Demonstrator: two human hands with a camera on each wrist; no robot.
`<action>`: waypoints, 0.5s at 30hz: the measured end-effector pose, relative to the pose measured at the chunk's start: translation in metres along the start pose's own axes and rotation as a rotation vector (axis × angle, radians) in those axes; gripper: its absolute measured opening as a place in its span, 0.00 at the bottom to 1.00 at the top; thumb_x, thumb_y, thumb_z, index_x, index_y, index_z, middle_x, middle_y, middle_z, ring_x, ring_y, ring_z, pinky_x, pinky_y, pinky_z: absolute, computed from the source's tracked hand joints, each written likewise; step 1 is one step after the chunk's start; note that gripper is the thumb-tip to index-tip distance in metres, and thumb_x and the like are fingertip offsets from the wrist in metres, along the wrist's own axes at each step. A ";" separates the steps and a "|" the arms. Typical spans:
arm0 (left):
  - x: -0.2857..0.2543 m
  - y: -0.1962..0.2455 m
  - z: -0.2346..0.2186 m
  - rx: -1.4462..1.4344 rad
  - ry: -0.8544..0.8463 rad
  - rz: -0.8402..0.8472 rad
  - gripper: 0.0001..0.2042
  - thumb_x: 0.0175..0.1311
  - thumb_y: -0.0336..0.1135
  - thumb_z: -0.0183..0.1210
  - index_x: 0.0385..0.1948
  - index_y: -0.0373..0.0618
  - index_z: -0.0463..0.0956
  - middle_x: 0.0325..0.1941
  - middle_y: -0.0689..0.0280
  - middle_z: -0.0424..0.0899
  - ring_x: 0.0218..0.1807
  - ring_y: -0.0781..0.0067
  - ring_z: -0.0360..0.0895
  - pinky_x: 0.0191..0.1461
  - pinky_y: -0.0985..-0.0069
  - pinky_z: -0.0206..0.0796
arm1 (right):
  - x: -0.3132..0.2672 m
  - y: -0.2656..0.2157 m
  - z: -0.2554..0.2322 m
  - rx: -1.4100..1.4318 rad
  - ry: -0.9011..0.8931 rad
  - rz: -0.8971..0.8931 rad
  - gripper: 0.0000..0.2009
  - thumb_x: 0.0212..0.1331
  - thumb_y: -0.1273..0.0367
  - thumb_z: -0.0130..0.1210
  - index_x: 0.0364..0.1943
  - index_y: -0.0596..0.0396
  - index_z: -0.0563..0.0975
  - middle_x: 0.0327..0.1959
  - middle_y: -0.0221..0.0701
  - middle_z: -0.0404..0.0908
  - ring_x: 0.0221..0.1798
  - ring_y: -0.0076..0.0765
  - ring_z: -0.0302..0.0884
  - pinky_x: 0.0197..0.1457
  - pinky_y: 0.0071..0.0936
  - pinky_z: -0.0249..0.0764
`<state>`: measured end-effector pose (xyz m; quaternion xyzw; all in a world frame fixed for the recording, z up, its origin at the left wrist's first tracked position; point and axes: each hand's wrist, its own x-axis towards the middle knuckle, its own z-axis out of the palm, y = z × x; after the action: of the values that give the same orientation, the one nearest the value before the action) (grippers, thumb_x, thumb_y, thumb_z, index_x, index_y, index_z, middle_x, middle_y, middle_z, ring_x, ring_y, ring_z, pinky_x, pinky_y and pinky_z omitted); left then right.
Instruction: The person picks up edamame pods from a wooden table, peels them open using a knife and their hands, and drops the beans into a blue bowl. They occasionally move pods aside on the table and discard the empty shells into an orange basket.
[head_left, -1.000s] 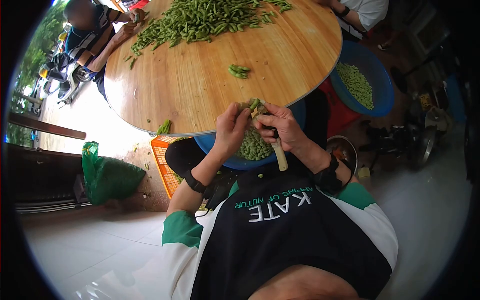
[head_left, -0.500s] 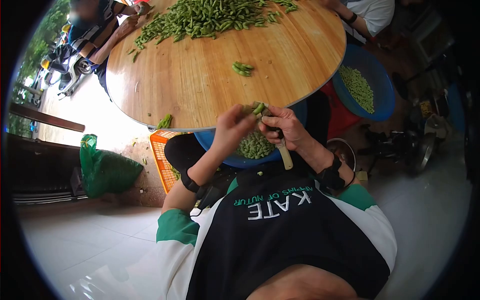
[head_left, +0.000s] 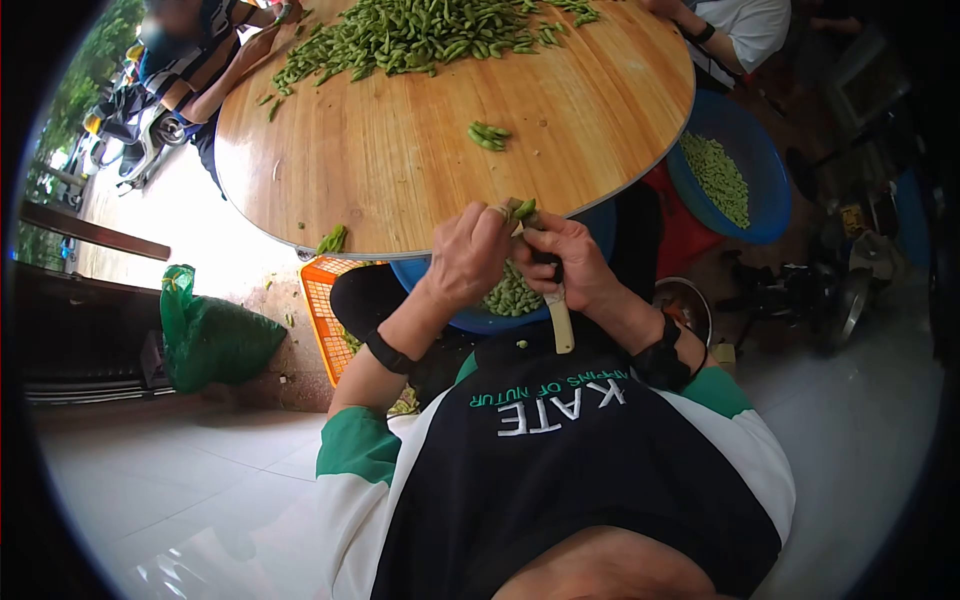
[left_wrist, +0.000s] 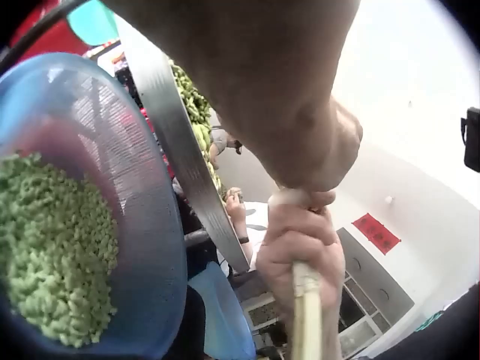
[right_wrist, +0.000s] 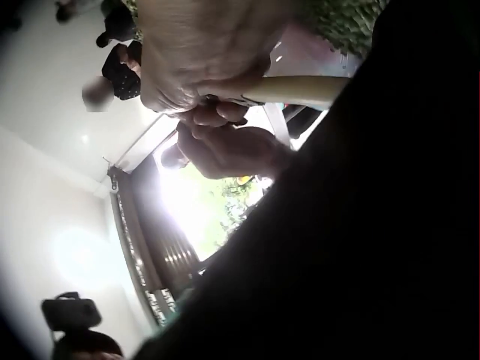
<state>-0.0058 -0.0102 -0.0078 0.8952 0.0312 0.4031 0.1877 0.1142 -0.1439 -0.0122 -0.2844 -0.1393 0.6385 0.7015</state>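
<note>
Bright daylight from the doorway, glare blowing out the right wrist view, fisheye bending and dark edges, close hands blurred.

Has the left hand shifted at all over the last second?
Yes. The left hand has closed in toward the right hand, now covering more of the green pod at the table edge.
</note>
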 end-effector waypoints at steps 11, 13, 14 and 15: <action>0.004 -0.003 -0.006 0.022 0.075 0.079 0.09 0.57 0.24 0.61 0.39 0.40 0.77 0.31 0.59 0.78 0.28 0.65 0.78 0.31 0.73 0.71 | 0.002 -0.003 0.005 -0.037 0.023 0.027 0.07 0.65 0.71 0.49 0.43 0.57 0.76 0.28 0.32 0.77 0.19 0.18 0.63 0.17 0.14 0.59; -0.001 -0.001 0.002 -0.157 0.082 -0.142 0.07 0.58 0.24 0.59 0.38 0.38 0.78 0.30 0.61 0.78 0.27 0.70 0.77 0.28 0.75 0.70 | 0.003 0.000 0.007 -0.148 0.074 -0.015 0.07 0.65 0.72 0.50 0.42 0.57 0.77 0.28 0.31 0.77 0.19 0.17 0.63 0.17 0.15 0.59; -0.003 0.001 0.006 -0.337 0.085 -0.361 0.05 0.60 0.24 0.58 0.37 0.37 0.78 0.28 0.62 0.78 0.25 0.75 0.77 0.26 0.77 0.68 | 0.004 0.003 0.005 -0.322 0.103 -0.119 0.08 0.64 0.72 0.50 0.43 0.58 0.77 0.27 0.30 0.78 0.19 0.16 0.64 0.18 0.15 0.60; -0.001 0.004 0.006 -0.336 0.085 -0.359 0.05 0.60 0.24 0.58 0.37 0.37 0.78 0.28 0.62 0.78 0.25 0.75 0.77 0.26 0.77 0.68 | 0.005 0.005 0.003 -0.496 0.132 -0.225 0.08 0.64 0.72 0.51 0.44 0.58 0.76 0.27 0.29 0.78 0.19 0.15 0.64 0.18 0.15 0.60</action>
<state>-0.0023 -0.0162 -0.0112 0.8136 0.1303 0.4002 0.4010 0.1090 -0.1380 -0.0137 -0.4710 -0.2761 0.4833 0.6844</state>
